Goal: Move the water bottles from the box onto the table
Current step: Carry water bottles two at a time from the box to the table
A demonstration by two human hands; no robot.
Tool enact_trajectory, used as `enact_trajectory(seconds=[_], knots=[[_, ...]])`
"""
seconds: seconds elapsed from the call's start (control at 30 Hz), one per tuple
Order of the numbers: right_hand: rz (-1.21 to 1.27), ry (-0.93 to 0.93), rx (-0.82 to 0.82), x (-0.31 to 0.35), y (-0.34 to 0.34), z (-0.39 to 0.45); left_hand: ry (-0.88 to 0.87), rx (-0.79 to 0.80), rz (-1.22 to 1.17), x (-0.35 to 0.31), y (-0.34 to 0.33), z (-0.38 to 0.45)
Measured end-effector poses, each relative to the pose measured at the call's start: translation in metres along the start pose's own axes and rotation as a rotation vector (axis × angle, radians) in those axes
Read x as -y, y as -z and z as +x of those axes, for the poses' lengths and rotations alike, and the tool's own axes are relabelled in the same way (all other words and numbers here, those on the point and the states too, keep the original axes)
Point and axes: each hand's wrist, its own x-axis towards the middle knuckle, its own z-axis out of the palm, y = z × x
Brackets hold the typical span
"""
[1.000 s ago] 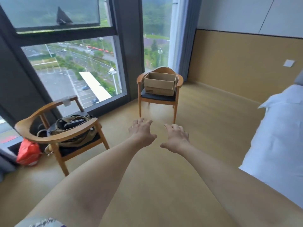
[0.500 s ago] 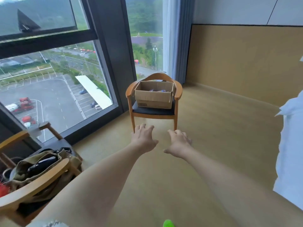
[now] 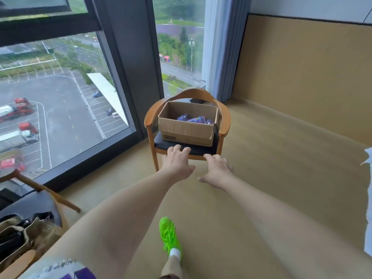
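Note:
An open cardboard box [image 3: 187,130] stands on the dark seat of a wooden armchair [image 3: 224,128] by the window. Inside it lie water bottles with purple labels [image 3: 194,119], partly hidden by the box's front wall. My left hand [image 3: 177,162] and my right hand [image 3: 216,170] stretch forward side by side, palms down, fingers loosely spread, holding nothing. Both hands are short of the chair's front edge and apart from the box. No table is in view.
A second wooden chair [image 3: 30,184] with a khaki bag [image 3: 26,236] stands at the lower left. A tall window [image 3: 60,97] fills the left, a curtain [image 3: 221,47] hangs behind the armchair. White bedding [image 3: 369,178] shows at the right edge. My green shoe [image 3: 169,236] is on the wooden floor.
I have walked toward the armchair; the box looms larger and its bottles show. The bag chair slid to the lower left. Both hands stay outstretched and hold nothing.

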Motion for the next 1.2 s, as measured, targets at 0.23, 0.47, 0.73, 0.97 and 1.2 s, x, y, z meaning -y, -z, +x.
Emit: enact_trajectory(seconds=[0.23, 0.47, 0.73, 0.97, 1.2], knots=[[-0.004, -0.066, 0.028, 0.019, 0.024, 0.171, -0.004, 0.034, -0.030, 0.030, 0.008, 0.183], [0.050, -0.155, 0.052, 0.034, 0.060, 0.314, 0.011, 0.099, -0.010, 0.058, 0.038, 0.342], [0.027, -0.187, 0.183, 0.020, 0.051, 0.442, 0.096, 0.219, -0.041, 0.082, 0.001, 0.459], [0.001, -0.174, 0.336, -0.006, 0.035, 0.566, 0.225, 0.328, -0.030, 0.104, -0.048, 0.553], [-0.058, -0.198, 0.492, -0.042, 0.019, 0.639, 0.265, 0.447, -0.007, 0.099, -0.074, 0.626]])
